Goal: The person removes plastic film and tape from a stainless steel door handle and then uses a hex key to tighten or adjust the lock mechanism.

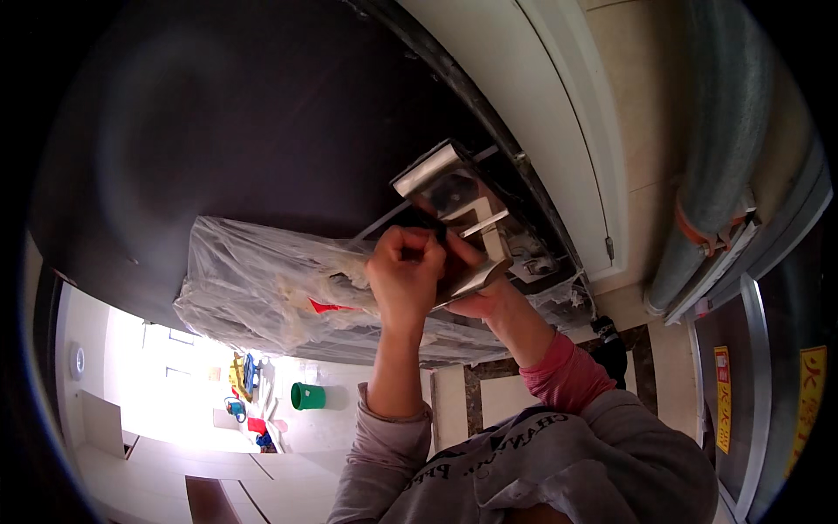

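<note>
In front of me is a dark door (288, 113) with a silver-and-black door lock (432, 170) near its edge. My right hand (489, 304) reaches up from below and wraps around the lock's angular silver handle (497, 253), its fingers partly hidden behind the metal. Just left of that handle, my left hand (403, 275) is closed, fingertips pinched together close to the lock. What it pinches, if anything, does not show. Crumpled clear plastic sheeting (253, 271) with a small red patch hangs on the door beside my left hand.
A white door frame (567, 113) runs along the door's edge. To the right stand a thick grey pipe (720, 148) with an orange clamp (703, 229) and a metal-edged cabinet (755, 393) bearing yellow labels. Lower left, a green bucket (307, 396) sits in a bright room near scattered items.
</note>
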The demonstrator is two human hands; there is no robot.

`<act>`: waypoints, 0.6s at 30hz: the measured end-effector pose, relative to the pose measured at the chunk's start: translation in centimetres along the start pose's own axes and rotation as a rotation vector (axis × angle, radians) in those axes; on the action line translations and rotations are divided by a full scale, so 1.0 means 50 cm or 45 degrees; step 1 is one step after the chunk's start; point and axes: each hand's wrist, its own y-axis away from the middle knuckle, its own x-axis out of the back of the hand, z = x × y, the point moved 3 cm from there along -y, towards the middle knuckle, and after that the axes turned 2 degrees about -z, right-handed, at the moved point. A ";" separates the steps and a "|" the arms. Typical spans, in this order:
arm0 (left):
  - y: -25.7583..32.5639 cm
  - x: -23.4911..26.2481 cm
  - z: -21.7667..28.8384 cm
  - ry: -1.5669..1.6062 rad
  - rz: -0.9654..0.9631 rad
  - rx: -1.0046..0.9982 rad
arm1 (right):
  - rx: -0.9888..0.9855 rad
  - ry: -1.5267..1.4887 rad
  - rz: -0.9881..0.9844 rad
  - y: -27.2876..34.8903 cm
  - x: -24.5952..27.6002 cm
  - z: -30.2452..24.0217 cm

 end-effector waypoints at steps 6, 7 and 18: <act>0.001 0.004 0.015 -0.205 -0.023 0.059 | 0.178 -0.094 -0.089 -0.014 0.009 0.017; 0.002 0.005 0.021 -0.210 -0.035 0.052 | 0.204 -0.115 -0.076 -0.014 0.004 0.020; -0.004 0.015 0.054 -0.174 -0.091 0.178 | 0.182 -0.215 -0.062 -0.028 -0.001 0.022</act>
